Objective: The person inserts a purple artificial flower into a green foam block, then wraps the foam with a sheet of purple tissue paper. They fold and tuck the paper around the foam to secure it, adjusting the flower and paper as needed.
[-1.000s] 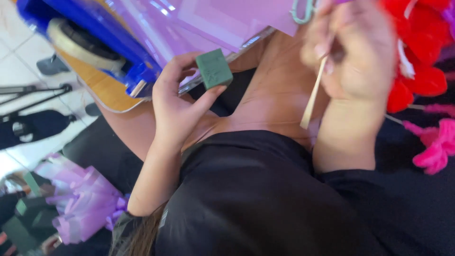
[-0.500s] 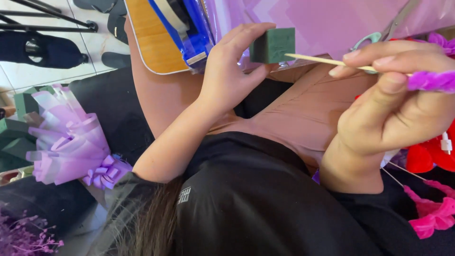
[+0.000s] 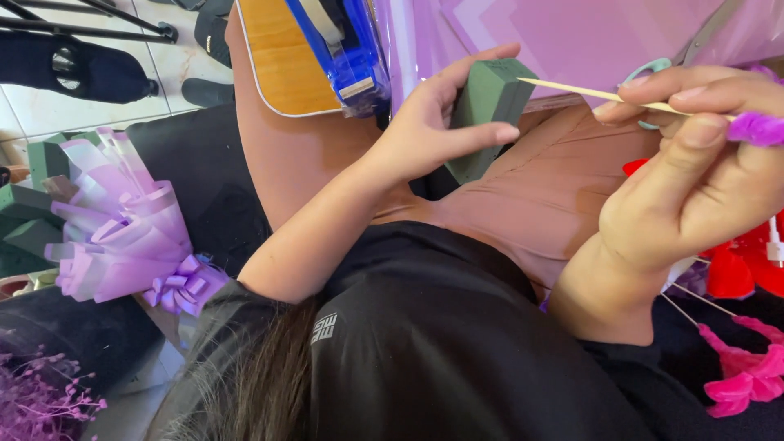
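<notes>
Above the lap, a green foam block (image 3: 488, 114) is gripped in the left hand (image 3: 425, 131) while a wooden stick (image 3: 604, 95), pinched in the right hand (image 3: 694, 180), is aimed just beside its top corner, apparently for insertion, which calls for a straight, steady push.

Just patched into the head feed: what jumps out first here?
Centre top, the left hand grips a dark green foam block, while the right hand points a thin wooden stick with a purple tuft at its side. Above lie a blue tape dispenser and purple wrapping sheets on the table. At the left edge stands a lilac ribbon bouquet wrap.
</notes>
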